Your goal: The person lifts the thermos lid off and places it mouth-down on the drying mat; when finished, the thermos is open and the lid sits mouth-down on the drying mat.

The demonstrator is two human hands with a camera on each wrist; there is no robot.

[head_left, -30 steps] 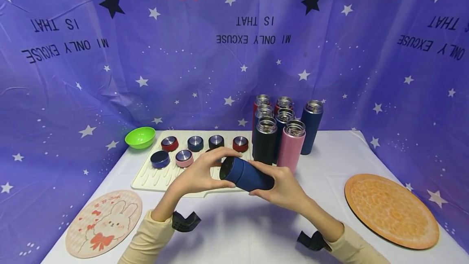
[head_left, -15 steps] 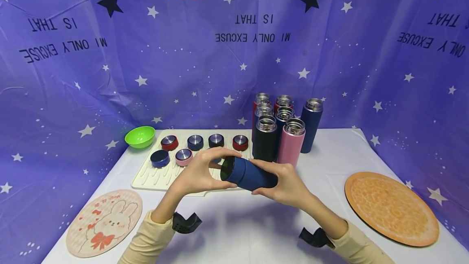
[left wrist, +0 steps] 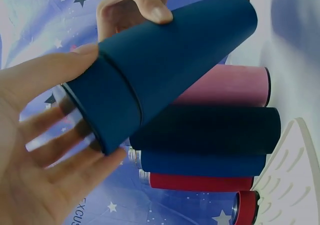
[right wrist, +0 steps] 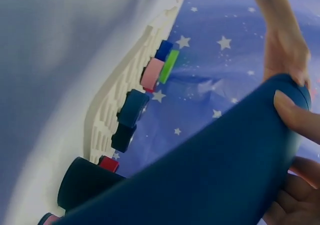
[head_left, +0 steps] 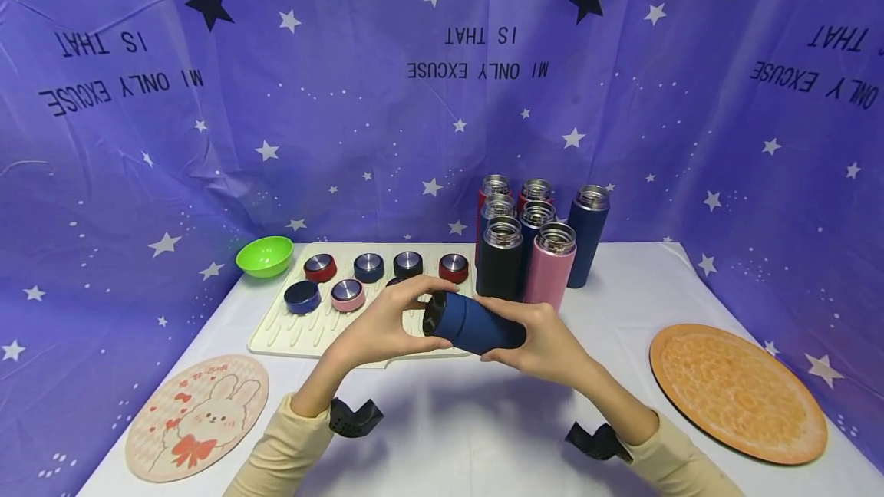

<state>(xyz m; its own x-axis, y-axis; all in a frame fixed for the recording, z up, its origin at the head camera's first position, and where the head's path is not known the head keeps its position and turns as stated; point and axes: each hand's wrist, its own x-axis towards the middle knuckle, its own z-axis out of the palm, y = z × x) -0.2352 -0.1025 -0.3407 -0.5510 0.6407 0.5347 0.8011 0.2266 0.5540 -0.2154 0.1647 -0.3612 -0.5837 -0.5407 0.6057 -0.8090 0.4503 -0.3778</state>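
A dark blue thermos bottle [head_left: 492,330] is held tilted above the front of the table, its lid end to the left and slightly higher. My left hand [head_left: 387,322] grips the blue lid [head_left: 452,316], thumb on one side and fingers on the other. Around the bottle's body curls my right hand [head_left: 549,340]. In the left wrist view a thin seam separates the lid [left wrist: 102,102] from the body [left wrist: 185,45], and the two touch. The bottle's base is partly hidden by the right hand in the head view.
Behind the hands, a cream tray [head_left: 276,336] carries several lids, including a pink one [head_left: 347,295]. Several lidless bottles, a pink one [head_left: 550,271] foremost, stand upright at the back right. A green bowl [head_left: 265,257], rabbit mat [head_left: 196,418] and orange mat [head_left: 737,393] lie around.
Both hands and the bottle have shifted slightly to the right. Each hand keeps its hold, the left on the lid and the right on the body.
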